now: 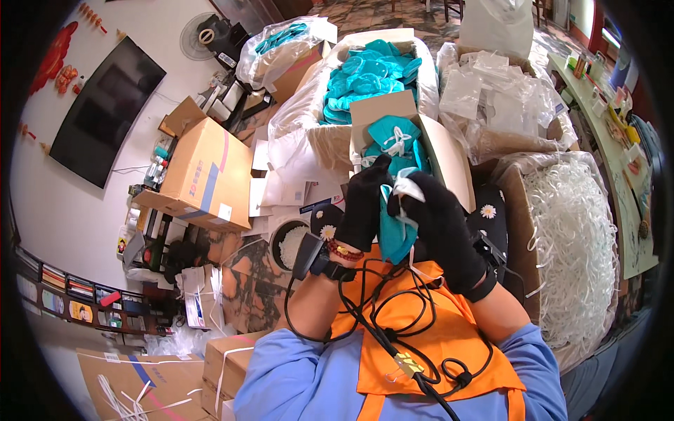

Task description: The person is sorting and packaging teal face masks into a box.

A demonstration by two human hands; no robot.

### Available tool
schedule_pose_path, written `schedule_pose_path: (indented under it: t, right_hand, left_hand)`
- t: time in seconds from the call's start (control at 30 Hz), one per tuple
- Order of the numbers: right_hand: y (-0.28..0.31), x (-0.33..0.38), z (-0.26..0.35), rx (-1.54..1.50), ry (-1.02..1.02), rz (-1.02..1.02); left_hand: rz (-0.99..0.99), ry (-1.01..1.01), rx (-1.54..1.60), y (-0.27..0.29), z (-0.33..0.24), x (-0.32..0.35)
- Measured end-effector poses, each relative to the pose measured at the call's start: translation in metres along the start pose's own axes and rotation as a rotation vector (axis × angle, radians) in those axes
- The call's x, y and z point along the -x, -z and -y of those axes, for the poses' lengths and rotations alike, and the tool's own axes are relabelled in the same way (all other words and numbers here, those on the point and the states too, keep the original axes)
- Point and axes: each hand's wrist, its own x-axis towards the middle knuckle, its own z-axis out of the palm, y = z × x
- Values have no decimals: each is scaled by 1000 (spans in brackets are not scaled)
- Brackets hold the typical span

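Both my hands wear black gloves and meet in front of my lap. Between them hangs a teal fabric piece [397, 237] with a white strap [408, 186] at its top. My right hand [442, 224] pinches the strap. My left hand [359, 205] is closed along the fabric's left edge; its fingertips are partly hidden. Just beyond my hands stands an open carton [455, 160], holding teal fabric pieces [394, 137] tied with white straps.
Behind the carton, a lined box holds a heap of teal pieces [372, 74]. At right, one box holds clear plastic bags [498, 95], another white straps [572, 245]. A bucket [279, 245] and a brown carton [207, 172] stand left. Black cables [379, 316] cross my orange apron.
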Motion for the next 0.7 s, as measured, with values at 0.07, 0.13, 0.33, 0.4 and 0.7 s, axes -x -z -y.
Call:
schedule_pose_path:
  t: [0.07,0.13,0.33,0.4,0.7]
  right_hand:
    - [-8,16,16,139,7,-21]
    - [-5,25,22,116,-33,84]
    - [30,17,28,18,-187,-138]
    - [39,-15,27,-56,-235,-85]
    - [17,-2,-16,-423,-501,414]
  left_hand:
    - [74,-38,-204,12,8,-13]
    - [8,-263,-506,20,27,-22]
    - [-27,289,525,53,36,-21]
    - [96,205,510,39,3,-12]
    - [180,-42,397,-10,-34,10]
